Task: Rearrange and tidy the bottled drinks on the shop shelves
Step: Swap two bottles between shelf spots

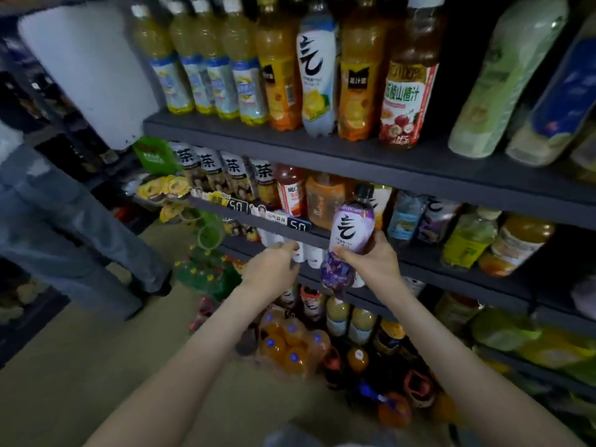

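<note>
Right hand (371,262) holds the purple bottle (350,233), fingers wrapped round its waist, cap up and tilted a bit to the right. The bottle is in the air just in front of the middle shelf (429,269), not yet set down.

Left hand (272,264) reaches toward the white bottles (309,254) on the shelf below. It is seen from the back with the fingers curled forward, and I cannot tell if they grip anything or just touch.

Risks:
- The grip is mid-body on a slick label with the heavy base hanging free, so the bottle could slip or swing. A drop would likely land on the orange drink packs (290,346) on the floor.
- The slot behind looks crowded. The orange bottle (322,201) stands right there, and pushing in at a tilt could knock it or its neighbours over in a chain.
- The bottle base or the left wrist could catch a price tag (298,224) on the shelf lip and pop it off.
- The left hand works under the shelf edge while attention is split, so a nudge could tip the white bottles forward.
- Wrong spot is possible. A similar purple bottle (435,221) sits further right on the same shelf, and that is probably where this one belongs.
- Picture is dim and blurred, so labels are hard to read.
</note>
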A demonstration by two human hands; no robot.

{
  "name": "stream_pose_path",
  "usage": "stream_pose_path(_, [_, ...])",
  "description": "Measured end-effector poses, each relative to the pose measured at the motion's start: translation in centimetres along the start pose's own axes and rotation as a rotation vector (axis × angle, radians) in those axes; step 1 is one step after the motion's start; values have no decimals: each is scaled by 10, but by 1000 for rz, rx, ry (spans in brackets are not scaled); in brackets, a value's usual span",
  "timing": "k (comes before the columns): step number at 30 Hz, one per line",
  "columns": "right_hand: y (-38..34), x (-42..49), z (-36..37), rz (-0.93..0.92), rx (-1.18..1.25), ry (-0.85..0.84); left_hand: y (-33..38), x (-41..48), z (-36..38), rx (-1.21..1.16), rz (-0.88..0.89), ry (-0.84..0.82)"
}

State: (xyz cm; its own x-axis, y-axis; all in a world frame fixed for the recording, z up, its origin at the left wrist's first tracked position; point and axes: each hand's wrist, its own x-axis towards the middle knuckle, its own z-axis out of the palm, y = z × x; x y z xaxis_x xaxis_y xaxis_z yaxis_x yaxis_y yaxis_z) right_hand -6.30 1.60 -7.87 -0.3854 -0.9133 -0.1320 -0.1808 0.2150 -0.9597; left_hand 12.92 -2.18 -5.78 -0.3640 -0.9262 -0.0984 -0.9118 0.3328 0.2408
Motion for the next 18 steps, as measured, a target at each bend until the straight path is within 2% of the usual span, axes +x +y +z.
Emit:
stream_pose_path(4, [9, -6, 2, 99, 45, 200, 2, 32, -6, 62, 134, -36])
stream_pose_path(8, [19, -7, -12, 117, 14, 365, 29, 60, 6, 4, 234, 19])
stream_pose_path(15, [64, 3, -36, 19, 52, 616, 79, 103, 64, -280, 439, 320])
stream_pose_path(18, [81, 1, -43, -38, 67, 692, 101, 112, 93, -386, 534, 355])
